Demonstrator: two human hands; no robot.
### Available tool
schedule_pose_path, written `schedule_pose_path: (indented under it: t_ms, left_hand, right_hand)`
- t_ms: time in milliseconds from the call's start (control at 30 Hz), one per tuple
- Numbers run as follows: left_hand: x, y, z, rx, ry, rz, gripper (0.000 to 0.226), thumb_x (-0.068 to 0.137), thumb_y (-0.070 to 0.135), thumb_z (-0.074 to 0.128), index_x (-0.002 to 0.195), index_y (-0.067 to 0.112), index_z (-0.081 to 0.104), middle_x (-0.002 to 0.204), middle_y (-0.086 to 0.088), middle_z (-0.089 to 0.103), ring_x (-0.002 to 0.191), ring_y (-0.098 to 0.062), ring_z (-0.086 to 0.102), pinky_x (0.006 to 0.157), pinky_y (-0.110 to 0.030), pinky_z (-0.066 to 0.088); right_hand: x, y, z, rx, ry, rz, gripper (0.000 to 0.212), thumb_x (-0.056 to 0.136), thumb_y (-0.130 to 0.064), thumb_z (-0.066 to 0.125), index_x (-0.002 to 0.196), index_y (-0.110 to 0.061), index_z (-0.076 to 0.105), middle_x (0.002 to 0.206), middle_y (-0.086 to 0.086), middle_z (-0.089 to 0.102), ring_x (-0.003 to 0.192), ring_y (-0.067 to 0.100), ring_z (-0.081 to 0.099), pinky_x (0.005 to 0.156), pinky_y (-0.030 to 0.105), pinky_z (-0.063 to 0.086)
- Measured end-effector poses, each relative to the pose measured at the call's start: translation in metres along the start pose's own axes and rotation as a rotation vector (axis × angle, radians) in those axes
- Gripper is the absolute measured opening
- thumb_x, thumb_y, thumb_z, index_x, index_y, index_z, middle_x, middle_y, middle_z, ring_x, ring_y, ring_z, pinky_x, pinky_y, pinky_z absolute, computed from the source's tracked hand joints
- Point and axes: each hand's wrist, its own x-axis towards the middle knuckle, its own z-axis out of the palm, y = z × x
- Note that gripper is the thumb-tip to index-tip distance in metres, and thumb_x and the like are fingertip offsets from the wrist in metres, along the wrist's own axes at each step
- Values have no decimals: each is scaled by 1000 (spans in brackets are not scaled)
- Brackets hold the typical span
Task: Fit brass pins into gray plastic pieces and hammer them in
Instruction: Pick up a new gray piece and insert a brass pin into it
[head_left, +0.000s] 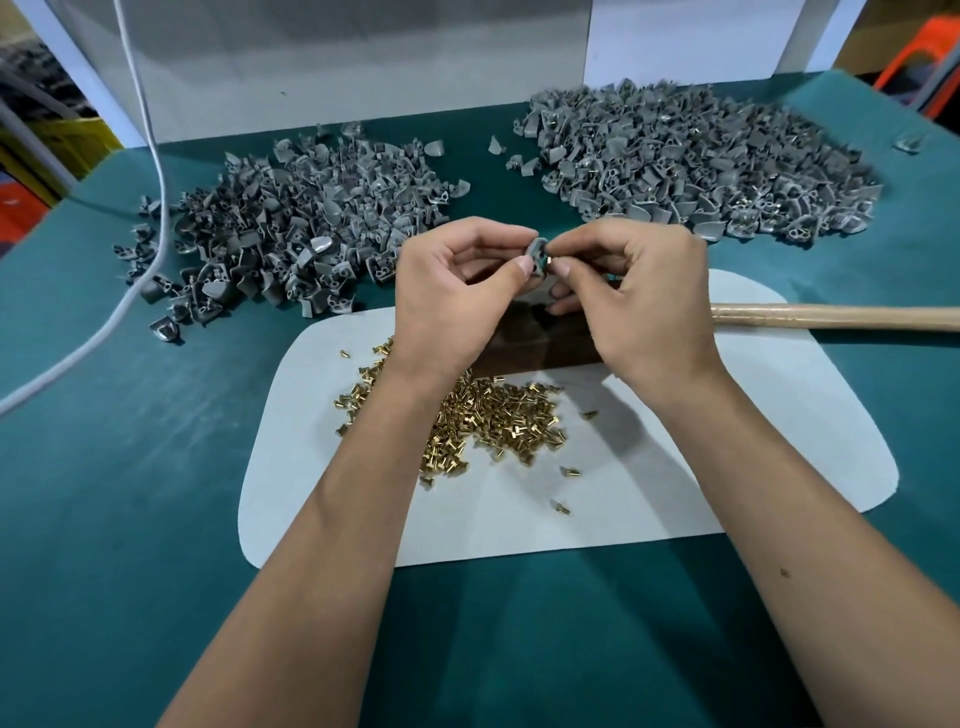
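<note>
My left hand (457, 291) pinches a small gray plastic piece (536, 253) between thumb and fingers above the table. My right hand (639, 291) pinches a brass pin (548, 258) at the piece's face; the pin is mostly hidden by my fingertips. Below my wrists a heap of loose brass pins (493, 421) lies on a white mat (727, 457). A wooden hammer handle (841, 317) lies to the right, its head hidden behind my right hand.
Gray plastic pieces lie in two big piles on the green table, one at back left (291, 228) and one at back right (696, 161). A dark brown block (545, 348) sits on the mat under my hands. A white cable (156, 171) runs down the left side.
</note>
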Motion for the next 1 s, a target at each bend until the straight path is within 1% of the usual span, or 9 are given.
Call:
schedule_pose_path:
  t_ms: [67,167,233,333,433,533,767,900,1000]
  left_hand:
    - [0,-1,1,4,-2,-5,17,84,-5,75,99,2,76,92,-13,77,87,-27,77,81,-39,62]
    - [-1,0,2,34,-9,-3,16,83,-4,76,97,4,76,91,-11,77,86,-24,77,82,-40,63]
    - [-2,0,2,50,-10,0,17,83,-4,77,96,5,76,91,-9,78,86,-23,77,82,-41,63]
    - [-3,1,4,59,-7,-5,17,82,-4,77,96,5,77,90,-10,78,85,-24,77,82,-45,63]
    - [-3,3,6,55,6,-23,18,82,-3,78,96,8,78,89,-9,78,83,-24,77,82,-45,64]
    - [-3,5,8,74,-1,-35,18,81,-5,79,95,6,78,87,-7,79,81,-21,77,81,-40,64]
    - [-4,6,7,173,-21,-37,17,80,-8,78,91,5,79,85,-2,77,79,-12,76,78,-28,62]
    - [-5,8,6,149,-28,-49,19,81,-7,78,91,9,78,86,-5,78,81,-18,77,81,-37,64]
    - [-4,7,6,122,-36,-66,21,82,-6,78,91,12,77,88,-7,78,82,-21,77,84,-42,63]
  right_hand:
    - [0,-1,0,-2,16,1,20,88,3,71,101,-11,74,83,-1,74,68,12,74,60,33,63]
    - [-2,-4,-2,-29,61,-4,30,85,1,75,104,-15,59,76,-6,74,62,9,73,59,32,62]
    - [-2,-6,-3,-44,72,0,35,84,0,77,102,-15,51,76,-5,74,62,9,73,61,34,63]
    - [-2,-7,-4,-70,84,0,38,82,-1,77,100,-17,47,76,-4,75,66,10,74,66,37,63]
    - [-3,-8,-3,-108,116,-22,40,80,-1,78,98,-18,47,75,-7,74,69,7,73,69,36,63]
    - [-4,-8,-2,-163,138,-50,40,78,1,77,96,-19,48,72,-10,71,68,4,71,68,34,62]
    - [-4,-6,3,-258,117,-99,40,75,4,74,93,-23,50,76,-5,68,75,7,69,67,33,59]
    - [-5,-5,2,-243,126,-101,39,77,3,75,95,-23,52,77,-8,69,74,6,69,69,32,60]
    - [-6,-4,0,-237,121,-114,33,80,1,75,96,-19,54,79,-4,69,77,7,70,70,34,61]
